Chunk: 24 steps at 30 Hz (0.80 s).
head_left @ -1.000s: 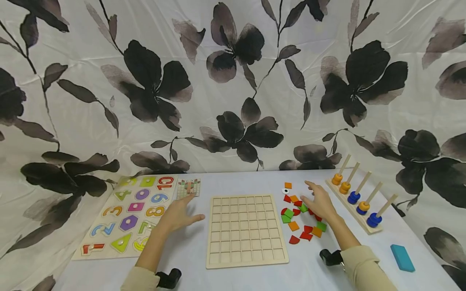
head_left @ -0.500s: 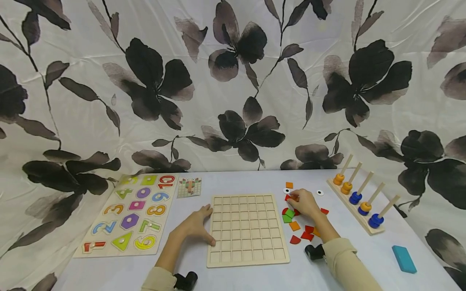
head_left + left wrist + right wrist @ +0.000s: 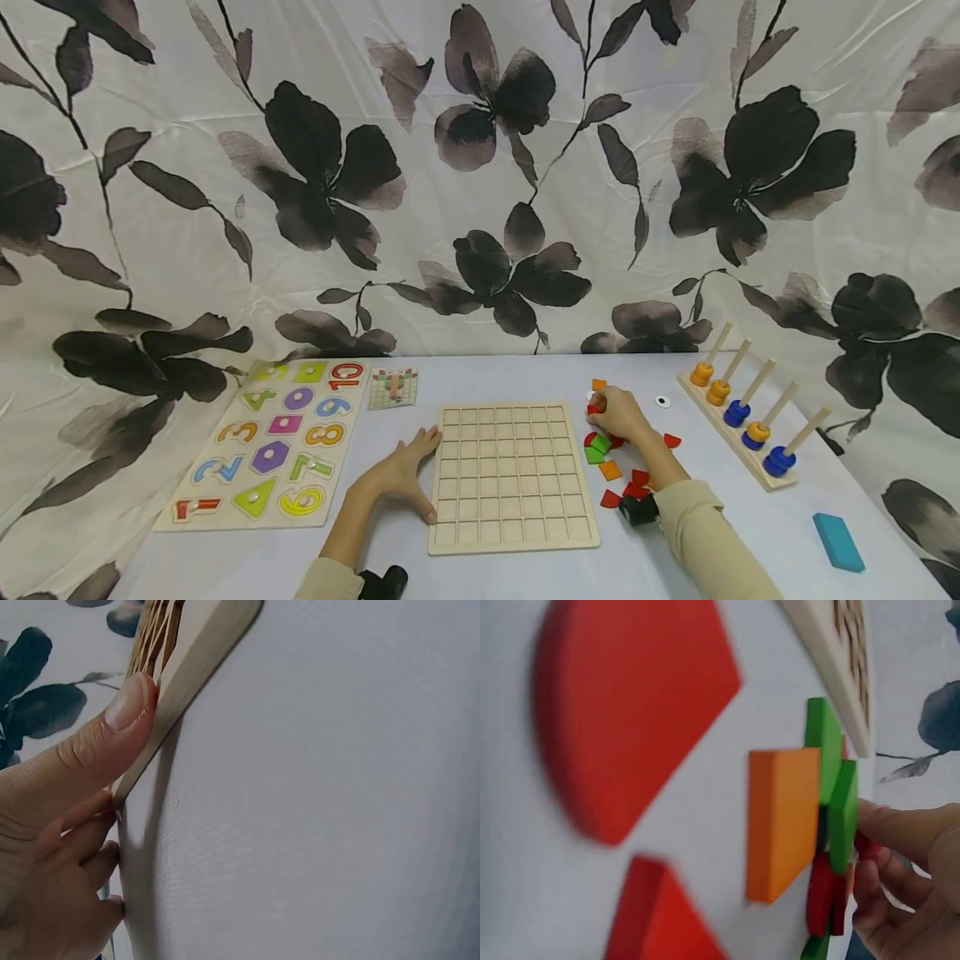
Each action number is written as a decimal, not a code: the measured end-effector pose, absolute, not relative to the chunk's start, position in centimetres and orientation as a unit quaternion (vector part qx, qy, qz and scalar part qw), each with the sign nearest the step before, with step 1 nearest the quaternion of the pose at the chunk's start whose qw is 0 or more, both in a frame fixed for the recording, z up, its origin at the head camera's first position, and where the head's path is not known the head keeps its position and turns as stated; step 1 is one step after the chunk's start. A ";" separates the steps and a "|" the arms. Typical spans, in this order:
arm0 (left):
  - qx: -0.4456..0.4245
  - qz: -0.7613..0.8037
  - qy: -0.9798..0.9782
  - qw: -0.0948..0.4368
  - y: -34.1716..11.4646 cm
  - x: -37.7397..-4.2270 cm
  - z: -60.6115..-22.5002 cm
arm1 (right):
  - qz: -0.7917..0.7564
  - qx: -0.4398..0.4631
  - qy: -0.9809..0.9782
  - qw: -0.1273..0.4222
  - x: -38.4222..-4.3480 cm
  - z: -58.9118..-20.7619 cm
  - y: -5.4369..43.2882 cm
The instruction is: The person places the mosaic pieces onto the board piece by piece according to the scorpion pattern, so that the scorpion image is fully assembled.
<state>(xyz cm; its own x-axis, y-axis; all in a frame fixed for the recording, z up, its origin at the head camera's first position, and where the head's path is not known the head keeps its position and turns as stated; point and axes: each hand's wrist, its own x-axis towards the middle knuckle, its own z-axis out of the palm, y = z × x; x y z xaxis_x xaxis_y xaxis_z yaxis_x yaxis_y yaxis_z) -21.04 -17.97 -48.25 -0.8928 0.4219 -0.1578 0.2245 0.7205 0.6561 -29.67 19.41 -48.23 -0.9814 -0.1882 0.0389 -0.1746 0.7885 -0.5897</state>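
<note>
My left hand (image 3: pixel 401 475) spreads along the left edge of a wooden grid board (image 3: pixel 517 479), its thumb and fingers touching the rim. In the left wrist view the thumb (image 3: pixel 120 724) lies against the board's pale side. Over the loose pieces right of the board, my right hand (image 3: pixel 628 414) pinches a small red piece (image 3: pixel 867 846) between thumb and fingers; its shape is mostly hidden. Close by lie green squares (image 3: pixel 601 442), an orange square (image 3: pixel 610 471) and several red pieces (image 3: pixel 610 499), some of them quarter-round.
A number puzzle board (image 3: pixel 247 483) and a small picture card (image 3: pixel 392 388) lie to the left. On the right are a peg stand (image 3: pixel 731 429) with blue and orange rings, a teal block (image 3: pixel 838 542) and a white disc with a dark centre (image 3: pixel 662 402).
My left hand has moved right and down from near the card to the board's edge. My right hand has come left and down into the pieces and taken hold of a red one.
</note>
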 end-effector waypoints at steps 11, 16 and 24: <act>0.158 0.334 0.916 0.158 -17.8 -20.9 -48.0 | -0.419 -0.119 0.900 0.009 -30.2 -47.7 18.0; 0.156 0.332 0.916 0.159 -17.7 -20.8 -47.8 | -0.434 -0.135 0.889 0.055 -30.2 -47.4 17.0; 0.153 0.325 0.919 0.162 -17.4 -20.8 -47.6 | -0.439 -0.147 0.883 0.079 -30.5 -47.2 16.0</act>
